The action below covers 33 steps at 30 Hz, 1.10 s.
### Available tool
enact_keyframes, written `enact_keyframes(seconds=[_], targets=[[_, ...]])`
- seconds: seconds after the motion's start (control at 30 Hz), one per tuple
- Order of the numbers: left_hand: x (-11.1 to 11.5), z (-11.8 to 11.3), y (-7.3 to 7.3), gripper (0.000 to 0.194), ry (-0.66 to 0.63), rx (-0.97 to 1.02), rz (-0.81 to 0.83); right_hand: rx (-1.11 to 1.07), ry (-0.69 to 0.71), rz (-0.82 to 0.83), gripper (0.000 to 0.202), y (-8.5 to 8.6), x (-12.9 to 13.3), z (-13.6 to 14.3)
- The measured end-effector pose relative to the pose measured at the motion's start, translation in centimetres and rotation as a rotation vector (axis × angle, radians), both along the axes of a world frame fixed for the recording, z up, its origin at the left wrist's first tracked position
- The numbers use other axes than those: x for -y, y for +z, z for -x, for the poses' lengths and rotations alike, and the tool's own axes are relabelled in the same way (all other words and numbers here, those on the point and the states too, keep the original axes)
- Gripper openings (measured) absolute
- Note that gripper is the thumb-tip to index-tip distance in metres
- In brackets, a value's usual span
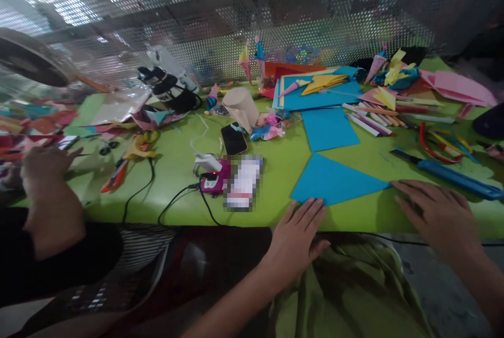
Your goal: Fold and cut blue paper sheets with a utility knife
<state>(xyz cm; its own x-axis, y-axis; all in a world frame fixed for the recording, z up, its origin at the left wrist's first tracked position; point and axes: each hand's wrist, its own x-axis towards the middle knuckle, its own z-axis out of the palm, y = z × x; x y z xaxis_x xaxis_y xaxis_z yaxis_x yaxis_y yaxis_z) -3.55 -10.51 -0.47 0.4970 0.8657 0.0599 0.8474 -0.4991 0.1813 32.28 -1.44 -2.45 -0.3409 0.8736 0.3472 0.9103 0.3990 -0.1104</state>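
A blue paper folded into a triangle (334,180) lies flat on the green table (283,159) near its front edge. My left hand (297,235) rests palm down with its fingertips on the triangle's lower left corner. My right hand (437,212) lies flat with spread fingers, its fingertips touching the triangle's right tip. Neither hand grips anything. A second blue sheet (331,128) lies just behind the triangle.
Another person's hand (45,170) rests at the left among paper scraps. A phone (233,138), a charger with cables (212,178), a paper cup (241,107), markers (374,117), a blue cutter (452,175), scissors (433,144) and paper cones (252,62) are scattered about.
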Motion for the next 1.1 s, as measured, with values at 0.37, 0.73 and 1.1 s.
enact_keyframes(seconds=[0.37,0.73,1.1], targets=[[-0.1,1.0,0.3,0.045,0.049,0.160,-0.030,0.044,0.158,0.146,0.059,1.2,-3.5,6.6],[-2.7,2.4,1.2,0.033,0.352,0.298,-0.053,-0.053,0.224,0.352,0.041,2.2,-3.8,10.7],[-6.9,2.3,2.9,0.098,0.517,0.186,0.139,-0.223,0.195,0.446,0.038,2.1,-3.4,10.5]])
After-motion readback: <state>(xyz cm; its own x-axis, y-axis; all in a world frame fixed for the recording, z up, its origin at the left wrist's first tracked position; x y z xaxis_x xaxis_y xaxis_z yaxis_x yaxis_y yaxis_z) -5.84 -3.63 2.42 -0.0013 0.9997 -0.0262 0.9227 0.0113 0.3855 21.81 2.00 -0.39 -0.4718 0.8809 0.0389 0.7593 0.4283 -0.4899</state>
